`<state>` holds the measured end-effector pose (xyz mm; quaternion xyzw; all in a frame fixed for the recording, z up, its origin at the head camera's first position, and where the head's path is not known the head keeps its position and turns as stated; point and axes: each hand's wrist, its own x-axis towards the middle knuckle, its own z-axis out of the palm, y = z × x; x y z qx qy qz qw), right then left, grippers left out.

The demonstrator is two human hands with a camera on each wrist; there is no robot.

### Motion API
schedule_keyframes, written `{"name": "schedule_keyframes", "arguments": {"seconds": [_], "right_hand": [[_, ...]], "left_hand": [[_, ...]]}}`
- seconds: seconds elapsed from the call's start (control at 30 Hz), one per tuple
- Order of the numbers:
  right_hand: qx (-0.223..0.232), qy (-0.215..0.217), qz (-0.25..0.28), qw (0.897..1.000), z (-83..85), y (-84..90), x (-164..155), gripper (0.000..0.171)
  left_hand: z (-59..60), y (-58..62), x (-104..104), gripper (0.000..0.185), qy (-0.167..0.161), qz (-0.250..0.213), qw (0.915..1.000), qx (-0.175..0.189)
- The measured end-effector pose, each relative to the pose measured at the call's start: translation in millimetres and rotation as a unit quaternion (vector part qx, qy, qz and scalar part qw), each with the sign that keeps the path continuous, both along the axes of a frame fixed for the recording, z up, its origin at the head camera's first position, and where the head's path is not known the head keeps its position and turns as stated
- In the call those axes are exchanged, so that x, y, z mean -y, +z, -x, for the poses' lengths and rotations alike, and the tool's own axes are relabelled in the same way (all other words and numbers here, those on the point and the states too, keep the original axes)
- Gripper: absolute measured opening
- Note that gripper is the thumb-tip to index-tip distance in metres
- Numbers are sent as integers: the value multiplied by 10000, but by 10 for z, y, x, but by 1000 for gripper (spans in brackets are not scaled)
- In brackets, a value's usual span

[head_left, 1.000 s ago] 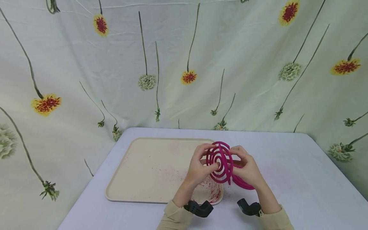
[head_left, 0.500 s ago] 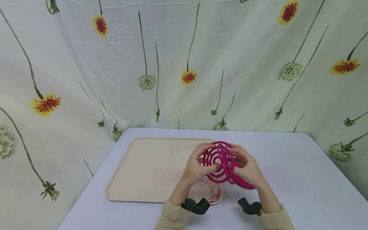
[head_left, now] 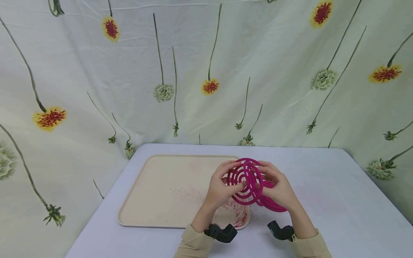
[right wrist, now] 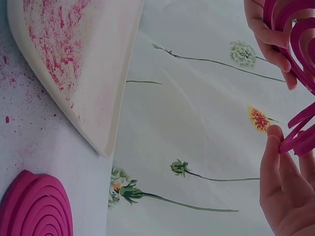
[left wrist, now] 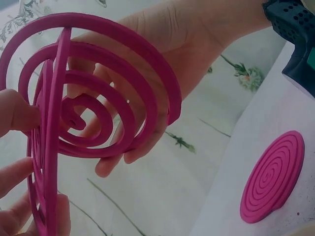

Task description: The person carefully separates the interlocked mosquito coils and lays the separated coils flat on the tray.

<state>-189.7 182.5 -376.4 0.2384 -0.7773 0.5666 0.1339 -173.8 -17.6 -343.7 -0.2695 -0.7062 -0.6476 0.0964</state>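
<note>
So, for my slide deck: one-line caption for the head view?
Both hands pull apart interlocked magenta spiral coils beside a beige plastic tray.

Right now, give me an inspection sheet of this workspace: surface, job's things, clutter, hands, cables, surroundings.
Surface: white table, speckled with pink dust near the tray.
Job's things: pink mosquito coil pair, held up between both hands, the two spirals partly pulled apart; another pink coil stack lies flat on the table under the right hand.
Clutter: beige tray, stained with pink powder at its near right corner.
Hands: left hand pinches one spiral; right hand holds the other.
Cables: nothing seen.
Surroundings: pale flower-print cloth backdrop behind and beside the table.
</note>
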Motion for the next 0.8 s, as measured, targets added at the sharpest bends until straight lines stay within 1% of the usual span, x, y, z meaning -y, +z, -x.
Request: {"name": "schedule_keyframes", "arguments": {"seconds": [0.1, 0.23, 0.37, 0.47, 0.53, 0.67, 0.8], "right_hand": [[9, 9, -9, 10000, -2, 7, -4, 43], [16, 95, -31, 9999, -5, 10, -10, 44], [-27, 121, -112, 9999, -3, 8, -24, 45], [-134, 142, -170, 9997, 0, 3, -53, 45], [-205, 206, -202, 9994, 4, 0, -74, 45], [-155, 329, -246, 9990, 15, -2, -109, 50], [220, 519, -26, 9984, 21, 4, -136, 56]], "left_hand": [[-19, 4, -19, 49, 96, -8, 10000, 17], [-13, -13, -18, 50, 50, -21, 10000, 38], [90, -147, -19, 53, -3, -44, 10000, 0], [186, -274, -20, 54, 22, -45, 9999, -148], [216, -314, -8, 56, -1, -58, 9996, -273], [233, -333, 24, 56, -42, 2, 9992, -406], [233, -317, 64, 55, -84, 144, 9993, -339]]}}
